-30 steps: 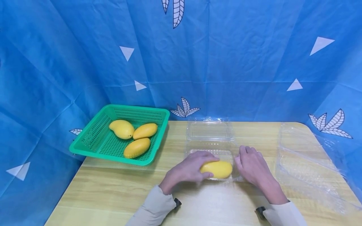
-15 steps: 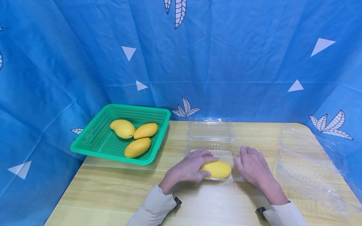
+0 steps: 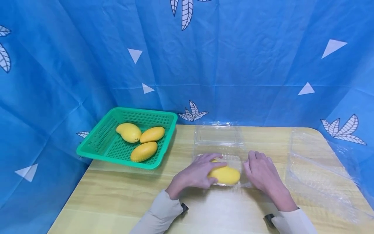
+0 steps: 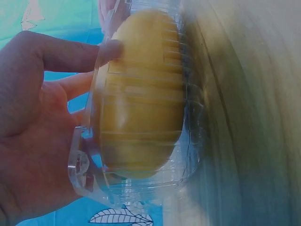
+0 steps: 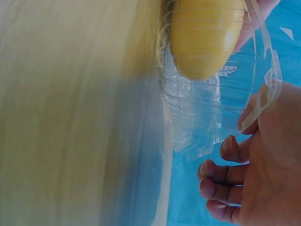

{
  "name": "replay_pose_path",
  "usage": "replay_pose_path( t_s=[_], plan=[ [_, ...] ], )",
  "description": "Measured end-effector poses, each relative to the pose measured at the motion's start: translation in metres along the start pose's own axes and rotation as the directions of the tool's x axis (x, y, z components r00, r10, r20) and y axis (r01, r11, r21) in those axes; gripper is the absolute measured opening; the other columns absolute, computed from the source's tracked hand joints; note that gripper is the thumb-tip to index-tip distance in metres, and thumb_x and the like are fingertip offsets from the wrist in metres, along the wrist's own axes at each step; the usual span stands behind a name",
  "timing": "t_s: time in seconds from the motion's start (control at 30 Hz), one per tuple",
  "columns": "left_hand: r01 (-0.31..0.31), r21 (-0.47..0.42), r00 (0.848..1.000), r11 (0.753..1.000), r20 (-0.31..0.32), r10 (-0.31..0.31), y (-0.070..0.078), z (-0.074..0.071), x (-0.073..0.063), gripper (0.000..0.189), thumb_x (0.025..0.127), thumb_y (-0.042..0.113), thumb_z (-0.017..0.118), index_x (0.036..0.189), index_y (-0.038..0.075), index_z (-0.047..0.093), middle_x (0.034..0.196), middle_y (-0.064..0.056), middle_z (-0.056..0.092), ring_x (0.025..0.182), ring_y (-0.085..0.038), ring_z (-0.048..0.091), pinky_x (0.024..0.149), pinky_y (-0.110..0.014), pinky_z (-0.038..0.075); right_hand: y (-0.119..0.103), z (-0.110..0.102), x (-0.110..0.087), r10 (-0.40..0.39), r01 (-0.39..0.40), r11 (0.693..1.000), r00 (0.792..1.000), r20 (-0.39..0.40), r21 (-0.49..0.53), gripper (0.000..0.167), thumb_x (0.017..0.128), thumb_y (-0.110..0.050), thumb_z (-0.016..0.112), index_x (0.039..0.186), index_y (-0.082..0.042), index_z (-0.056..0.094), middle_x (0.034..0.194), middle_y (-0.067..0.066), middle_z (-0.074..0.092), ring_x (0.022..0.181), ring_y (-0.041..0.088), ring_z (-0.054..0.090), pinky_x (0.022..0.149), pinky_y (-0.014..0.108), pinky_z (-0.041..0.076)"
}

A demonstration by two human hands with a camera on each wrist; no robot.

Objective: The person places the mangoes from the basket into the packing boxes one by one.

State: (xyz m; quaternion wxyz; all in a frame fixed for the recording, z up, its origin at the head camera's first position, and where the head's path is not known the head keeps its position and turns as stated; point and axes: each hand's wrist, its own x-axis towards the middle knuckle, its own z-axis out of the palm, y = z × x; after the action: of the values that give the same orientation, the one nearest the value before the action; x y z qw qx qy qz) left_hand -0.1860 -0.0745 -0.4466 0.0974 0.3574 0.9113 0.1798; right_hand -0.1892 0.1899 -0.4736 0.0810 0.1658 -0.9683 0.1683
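A yellow mango point(image 3: 229, 175) lies in the base of a clear plastic clamshell box point(image 3: 235, 159), whose lid point(image 3: 217, 134) stands open toward the back. My left hand point(image 3: 201, 172) grips the mango's left end, thumb at the near side and fingers over the far side. In the left wrist view, the mango point(image 4: 146, 103) shows through the ribbed wall, with the thumb reaching in over the rim. At the box's right side, my right hand point(image 3: 261, 170) pinches the rim between thumb and index finger. The right wrist view shows its other fingers point(image 5: 221, 188) curled beside the box.
A green plastic basket point(image 3: 121, 162) at the left holds three mangoes point(image 3: 143, 151). More clear plastic boxes point(image 3: 318, 175) lie along the table's right side. A blue patterned cloth point(image 3: 248, 65) hangs behind the wooden table point(image 3: 117, 201).
The mango's right end has tilted slightly toward the near side under the left hand. The right hand keeps its place at the rim. The head view has shifted a little.
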Motion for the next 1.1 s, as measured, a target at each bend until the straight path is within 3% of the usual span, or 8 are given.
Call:
replay_pose_path(
  t_s=[0.2,0.4,0.63,0.87,1.1],
  plan=[
    [-0.011,-0.136,0.996,0.991,-0.092,-0.002,-0.004,-0.011,-0.007,0.056,0.095,0.014,0.069,0.149,0.023,0.055,0.16,0.0,0.04,0.148,-0.022,0.034,0.12,-0.055,0.028,-0.003,0.002,0.002,-0.01,0.01,1.0,1.0,0.006,0.0,0.016,0.1,-0.016,0.044,0.086,-0.01,0.045,0.076,0.004,0.042,0.072,0.023,0.041,0.067,0.037,0.037],
    [-0.047,-0.186,0.97,0.981,-0.243,0.001,-0.012,-0.023,-0.015,0.042,0.098,0.006,0.063,0.14,0.014,0.062,0.149,-0.002,0.054,0.142,-0.021,0.043,0.117,-0.046,0.036,-0.004,0.005,0.004,-0.013,0.013,1.0,1.0,0.011,0.004,0.016,0.1,-0.016,0.044,0.085,-0.01,0.045,0.076,0.005,0.042,0.073,0.024,0.042,0.068,0.038,0.038],
    [-0.047,-0.237,0.953,0.97,-0.3,-0.028,-0.015,-0.035,-0.022,0.038,0.096,0.001,0.067,0.131,0.015,0.067,0.134,0.001,0.065,0.13,-0.017,0.056,0.111,-0.037,0.045,-0.002,0.002,0.0,-0.004,0.004,1.0,1.0,0.017,0.001,0.017,0.1,-0.017,0.043,0.086,-0.008,0.046,0.076,0.005,0.042,0.072,0.023,0.041,0.065,0.038,0.038],
    [-0.032,-0.202,0.933,0.979,-0.358,-0.044,-0.019,-0.07,-0.034,0.03,0.097,0.002,0.068,0.127,0.006,0.069,0.126,-0.005,0.07,0.122,-0.022,0.063,0.105,-0.038,0.05,0.0,0.001,-0.001,-0.008,0.008,1.0,1.0,0.002,0.003,0.018,0.1,-0.015,0.044,0.084,-0.009,0.044,0.074,0.005,0.04,0.069,0.023,0.039,0.064,0.036,0.036],
    [0.02,-0.141,0.921,0.99,-0.383,-0.073,-0.027,-0.11,-0.05,0.027,0.099,0.005,0.067,0.126,0.007,0.07,0.125,-0.003,0.07,0.117,-0.022,0.064,0.101,-0.04,0.052,0.003,0.0,-0.001,-0.009,0.009,1.0,1.0,-0.003,0.004,0.018,0.101,-0.014,0.044,0.084,-0.009,0.044,0.074,0.005,0.041,0.068,0.023,0.039,0.063,0.035,0.035]
  ],
)
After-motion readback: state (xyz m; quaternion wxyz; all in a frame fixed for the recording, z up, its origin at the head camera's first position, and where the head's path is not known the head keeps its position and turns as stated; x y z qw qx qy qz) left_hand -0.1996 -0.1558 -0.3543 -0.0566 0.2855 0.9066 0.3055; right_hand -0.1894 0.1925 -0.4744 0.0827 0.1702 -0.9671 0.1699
